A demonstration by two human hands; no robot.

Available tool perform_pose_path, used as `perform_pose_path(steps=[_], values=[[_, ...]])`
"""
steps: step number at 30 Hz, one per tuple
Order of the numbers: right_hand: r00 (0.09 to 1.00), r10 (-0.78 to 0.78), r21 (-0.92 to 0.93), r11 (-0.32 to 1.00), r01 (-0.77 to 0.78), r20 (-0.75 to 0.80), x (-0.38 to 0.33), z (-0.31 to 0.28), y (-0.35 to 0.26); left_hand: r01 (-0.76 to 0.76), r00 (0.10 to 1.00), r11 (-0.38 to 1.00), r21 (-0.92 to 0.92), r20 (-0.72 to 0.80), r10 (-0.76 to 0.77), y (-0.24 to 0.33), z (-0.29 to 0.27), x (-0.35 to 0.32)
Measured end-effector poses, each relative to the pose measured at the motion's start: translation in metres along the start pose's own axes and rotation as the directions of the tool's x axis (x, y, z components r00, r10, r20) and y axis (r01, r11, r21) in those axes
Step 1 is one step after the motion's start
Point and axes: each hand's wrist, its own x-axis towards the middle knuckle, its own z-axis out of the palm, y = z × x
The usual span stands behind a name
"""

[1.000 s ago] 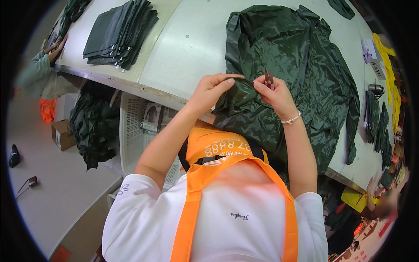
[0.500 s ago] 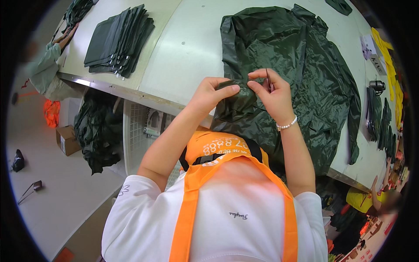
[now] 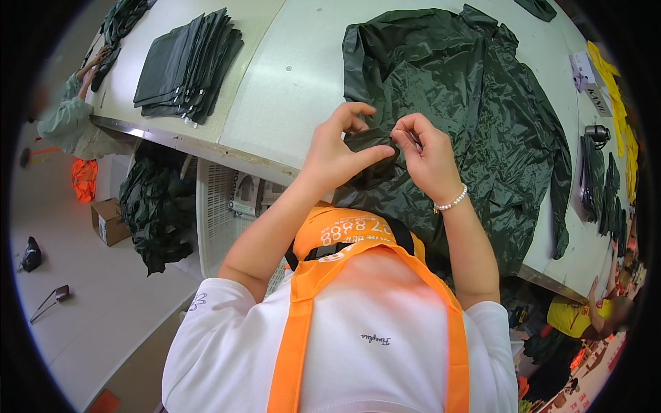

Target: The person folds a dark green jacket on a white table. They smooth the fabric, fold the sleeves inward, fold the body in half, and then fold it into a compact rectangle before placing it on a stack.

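Note:
A dark green, shiny jacket lies spread on the white table, its near edge hanging toward my body. Over a bunched lower part of it, my left hand is open, thumb stretched out and fingers curved apart, with the thumb tip touching the fabric. Close beside that thumb, my right hand is closed, thumb and forefinger pinched together at the cloth. Small thread snips sit in its palm, mostly hidden by the fingers. Whether the pinch also holds a thread or cloth is too small to tell.
A stack of folded dark green garments lies at the table's left. Below the edge stand a white crate and heaped green fabric. A white box and a dark flask stand right. Co-workers are at both sides.
My left fingers have opened from their pinch on the cloth. My right hand has turned, so the snips that stuck up are now mostly hidden in it.

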Motion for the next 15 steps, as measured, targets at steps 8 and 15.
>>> perform_pose_path(steps=[8,15], values=[[0.995,0.071,0.101,0.993,-0.064,-0.064,0.003,0.009,-0.003,-0.027,0.999,0.994,0.104,0.019,0.026,-0.002,0.002,-0.001],[0.996,0.081,0.192,0.979,-0.072,-0.037,0.003,0.010,0.004,0.248,0.959,0.968,-0.047,0.150,-0.238,0.002,-0.008,0.005]])
